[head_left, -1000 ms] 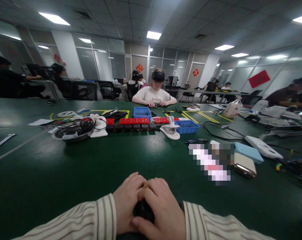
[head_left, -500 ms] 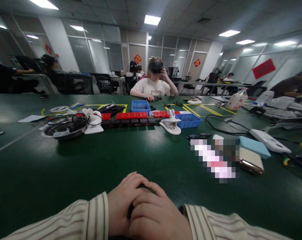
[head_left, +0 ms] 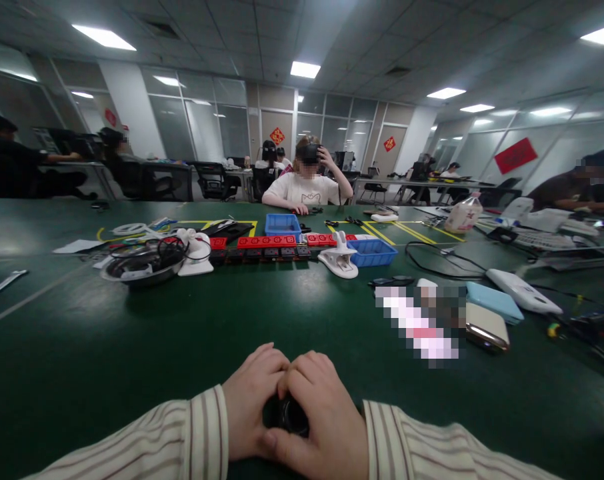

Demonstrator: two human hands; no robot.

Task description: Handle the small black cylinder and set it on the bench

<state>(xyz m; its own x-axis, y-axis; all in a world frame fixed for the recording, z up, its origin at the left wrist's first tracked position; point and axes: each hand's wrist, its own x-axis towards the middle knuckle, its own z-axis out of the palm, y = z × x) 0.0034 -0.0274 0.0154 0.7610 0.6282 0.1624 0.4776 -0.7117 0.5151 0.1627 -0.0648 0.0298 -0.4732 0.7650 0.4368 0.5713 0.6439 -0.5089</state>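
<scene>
My left hand (head_left: 252,400) and my right hand (head_left: 329,413) rest together at the near side of the green table, fingers curled and touching at the tips. Between them a round, glossy black object (head_left: 295,415) shows in the gap under my right fingers; most of it is covered, so its kind is unclear. The right thumb lies across its near side, pointing at the left palm. The left fingertips are partly hidden behind the right hand.
Ahead stand a metal bowl (head_left: 147,279) with cables, red blocks (head_left: 267,242), a white clip stand (head_left: 339,259) and blue bins (head_left: 372,252). At right lie a cream case (head_left: 486,325), a light-blue case (head_left: 495,300) and cables. A person (head_left: 307,187) sits opposite.
My right hand has lifted and turned off the left fingers, its thumb now showing, and the black object has come into view. The camera view has tilted up slightly.
</scene>
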